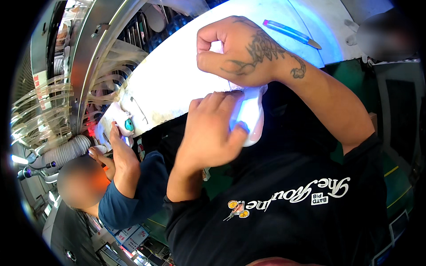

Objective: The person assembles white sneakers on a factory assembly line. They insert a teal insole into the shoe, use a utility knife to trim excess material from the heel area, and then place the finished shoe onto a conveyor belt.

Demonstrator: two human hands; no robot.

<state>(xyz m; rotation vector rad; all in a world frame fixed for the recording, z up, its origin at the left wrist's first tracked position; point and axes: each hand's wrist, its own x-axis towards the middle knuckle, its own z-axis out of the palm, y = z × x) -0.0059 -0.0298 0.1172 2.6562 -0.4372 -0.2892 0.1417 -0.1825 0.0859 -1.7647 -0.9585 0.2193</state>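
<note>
Glossy white piece [254,113] in the left hand [211,131] — right hand [242,53] curled close by

At far left, a bunch of clear hoses [44,102] beside a metal frame [88,57], with a grey ridged duct [66,153] lower down. Next along, a co-worker [126,206] in dark blue sleeves, bare arms reaching to the table's left end, close to a white item [128,124] with a teal patch. Just right of that, a thin dark wire [139,111] lying flat. In the way of a full view of the white piece: the left fingers over its left side. Past the right wrist, a blue pen-like tool [288,33] with a pink end and brown tip.

Underneath, a white table [164,84] with a curved look and faint smudges, washed in blue light toward the right. Along the near side, a black T-shirt [284,230] with white lettering; at far right, green floor [395,188] with yellow lines.

Left hand back-up, fingers wrapped over the white piece, thumb on its near side — closed around it, at the table's near edge. Right arm in from the right, forearm tattooed, thumb and forefinger bent toward each other around a small gap; impossible to tell whether anything sits between the fingertips.
</note>
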